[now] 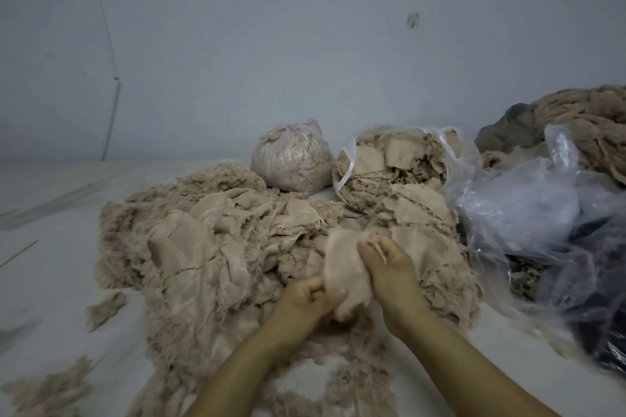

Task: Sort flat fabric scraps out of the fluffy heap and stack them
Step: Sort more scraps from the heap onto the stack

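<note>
Head: scrap (342, 267) pinched between both hands' fingers (313, 288).

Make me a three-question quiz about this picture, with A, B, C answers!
1. Where is the tied round bag?
A. behind the fluffy heap
B. in the person's lap
C. hanging on the wall

2. What colour is the scrap being held?
A. bright green
B. pale beige-pink
C. black

3. What are the hands doing?
A. resting flat on the floor
B. waving in the air
C. both holding the scrap

Answers:
1. A, it sits beyond the heap near the wall.
2. B, it matches the beige pile.
3. C, the left hand and right hand curl their fingers on it.
</note>
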